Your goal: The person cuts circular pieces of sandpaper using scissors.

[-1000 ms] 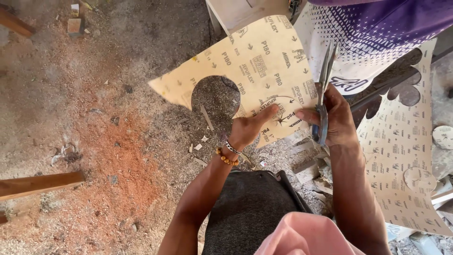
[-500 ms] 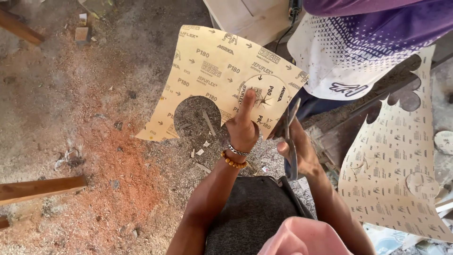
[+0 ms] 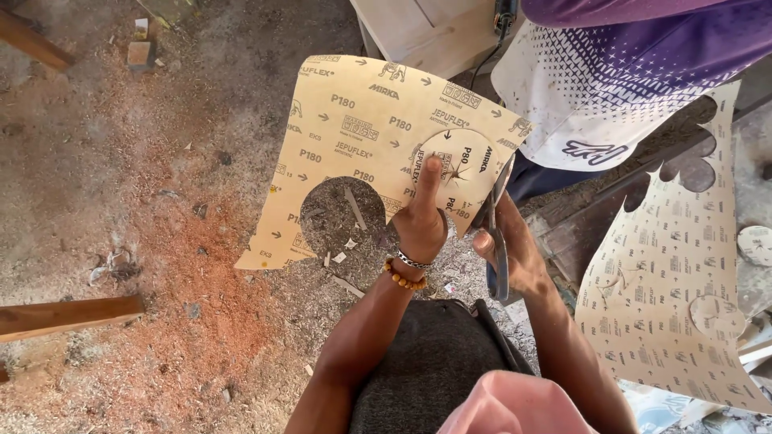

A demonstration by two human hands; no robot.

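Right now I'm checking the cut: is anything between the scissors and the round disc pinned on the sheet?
Nothing visible does. The scissors in the right hand meet the edge of the sandpaper sheet right beside the round disc, which the left hand presses flat with one finger.

Woodworking workshop: sawdust-covered floor, timber offcuts, cut sandpaper sheets.
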